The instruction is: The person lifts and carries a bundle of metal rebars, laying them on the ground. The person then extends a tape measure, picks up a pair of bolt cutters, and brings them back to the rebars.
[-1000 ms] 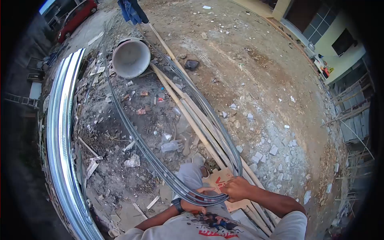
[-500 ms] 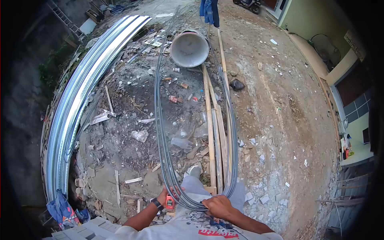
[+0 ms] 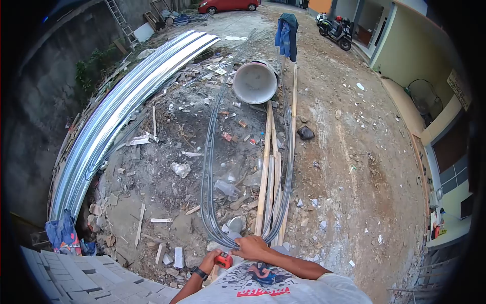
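The right hand (image 3: 251,249) is clenched around the near bend of a bundle of metal rods (image 3: 208,182). These lie on the dirt ground (image 3: 374,202) in a long U, the curve at the near edge, close to the person's shirt (image 3: 268,283), and both sides running toward the far edge. Just beside it, the left hand (image 3: 208,262) (a dark watch (image 3: 199,273) on its wrist) grasps a red tape measure (image 3: 223,260); some of its fingers are hidden.

Wooden poles (image 3: 265,177) lie between the two sides of the U, nearer the right one. A round tub (image 3: 254,83) sits beyond them, its mouth turned toward the person. Shiny metal strips (image 3: 134,101) follow the ground's left edge, and a red car (image 3: 228,6) stands at the far edge.
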The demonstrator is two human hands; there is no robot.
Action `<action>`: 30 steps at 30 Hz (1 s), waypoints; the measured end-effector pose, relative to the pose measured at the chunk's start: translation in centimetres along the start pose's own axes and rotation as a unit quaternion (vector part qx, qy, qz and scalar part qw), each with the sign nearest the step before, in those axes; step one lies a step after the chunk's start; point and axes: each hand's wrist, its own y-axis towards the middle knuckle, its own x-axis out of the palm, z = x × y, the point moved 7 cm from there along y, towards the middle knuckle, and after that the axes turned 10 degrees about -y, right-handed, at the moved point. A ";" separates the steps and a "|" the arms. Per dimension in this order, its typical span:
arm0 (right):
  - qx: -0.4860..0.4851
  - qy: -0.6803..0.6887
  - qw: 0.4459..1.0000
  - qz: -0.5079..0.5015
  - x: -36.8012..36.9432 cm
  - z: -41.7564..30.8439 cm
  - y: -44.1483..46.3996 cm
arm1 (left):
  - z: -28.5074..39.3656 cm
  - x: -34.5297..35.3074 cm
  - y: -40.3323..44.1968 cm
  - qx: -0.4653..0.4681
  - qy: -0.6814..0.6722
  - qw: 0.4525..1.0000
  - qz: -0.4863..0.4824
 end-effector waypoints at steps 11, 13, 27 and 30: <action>0.038 0.023 0.998 -0.047 3.1 0.0 0.8 | 8.1 -0.2 6.8 -0.047 -0.460 0.886 0.037; 0.054 0.011 0.996 -0.066 3.1 -0.4 1.3 | 12.8 1.5 8.8 -0.064 -0.473 0.875 -0.083; 0.025 -0.005 0.997 0.070 -15.8 -8.1 -0.1 | 36.0 12.7 9.7 0.154 -0.535 0.723 -0.409; 0.058 -0.062 0.957 0.278 -23.5 -6.1 -5.8 | 43.5 22.1 6.8 0.180 -0.507 0.704 -0.464</action>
